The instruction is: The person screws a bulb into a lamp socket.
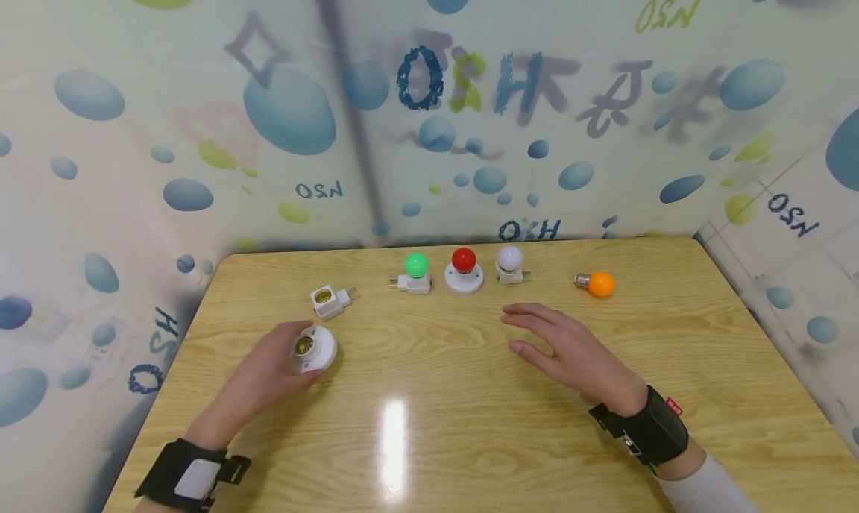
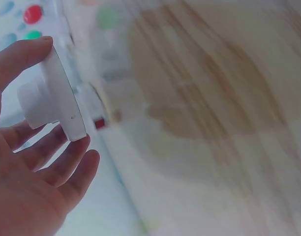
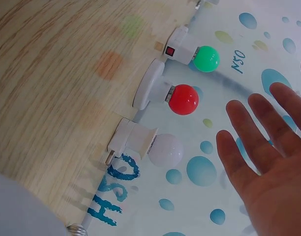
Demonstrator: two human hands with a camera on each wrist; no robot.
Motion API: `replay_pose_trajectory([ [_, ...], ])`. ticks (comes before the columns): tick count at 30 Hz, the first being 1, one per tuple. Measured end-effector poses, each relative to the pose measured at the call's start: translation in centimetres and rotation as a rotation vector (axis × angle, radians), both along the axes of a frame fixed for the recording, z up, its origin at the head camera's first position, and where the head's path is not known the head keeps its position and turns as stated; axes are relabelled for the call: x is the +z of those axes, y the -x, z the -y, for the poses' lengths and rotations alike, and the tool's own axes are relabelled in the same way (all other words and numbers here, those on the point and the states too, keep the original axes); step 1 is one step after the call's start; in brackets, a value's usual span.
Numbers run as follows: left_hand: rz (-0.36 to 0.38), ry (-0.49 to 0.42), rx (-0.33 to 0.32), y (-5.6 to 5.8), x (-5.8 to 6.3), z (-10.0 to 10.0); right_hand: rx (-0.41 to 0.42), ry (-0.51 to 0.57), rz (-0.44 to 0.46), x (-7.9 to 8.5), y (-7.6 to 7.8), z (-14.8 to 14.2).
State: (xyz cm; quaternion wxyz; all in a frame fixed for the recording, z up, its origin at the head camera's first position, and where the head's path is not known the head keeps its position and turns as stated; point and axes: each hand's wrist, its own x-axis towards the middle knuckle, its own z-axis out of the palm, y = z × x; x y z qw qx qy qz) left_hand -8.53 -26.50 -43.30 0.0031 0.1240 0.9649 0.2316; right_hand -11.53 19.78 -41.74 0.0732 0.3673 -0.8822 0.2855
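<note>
My left hand [image 1: 265, 367] grips a round white lamp holder [image 1: 322, 351] by its rim, the brass socket showing with no bulb in it. In the left wrist view the thumb lies on one edge of the holder's base [image 2: 67, 98] and fingertips on the opposite edge. Just beyond this hand is a white plug-in lamp socket [image 1: 329, 302], also without a bulb. My right hand [image 1: 567, 349] is held over the table with fingers extended and nothing in it. Nearest to it are a white bulb in a plug-in socket [image 1: 510, 263] and a loose orange bulb [image 1: 601, 284].
Along the back of the wooden table [image 1: 456, 423] stand a green bulb [image 1: 417, 265] in a plug-in socket and a red bulb [image 1: 464, 259] in a round holder. A patterned curtain [image 1: 429, 177] rises behind the back edge and at both sides.
</note>
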Motion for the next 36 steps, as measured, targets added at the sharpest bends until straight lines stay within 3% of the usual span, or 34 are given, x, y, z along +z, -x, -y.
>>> replay_pose_trajectory([
  [9, -0.046, 0.022, -0.130, -0.2, 0.7, -5.9, -0.003, -0.012, 0.000, 0.2, -0.1, -0.3],
  [18, -0.024, 0.019, -0.220, 0.3, 0.5, -11.6, -0.016, -0.015, 0.002, 0.3, -0.2, -0.5],
  [26, 0.011, 0.080, -0.297, 0.6, -0.4, -14.6, -0.013, -0.011, -0.005, 0.4, -0.2, -0.6],
  [36, -0.023, 0.155, -0.336, 0.9, -1.5, -17.1, -0.032, -0.014, 0.006, 0.5, -0.3, -1.0],
])
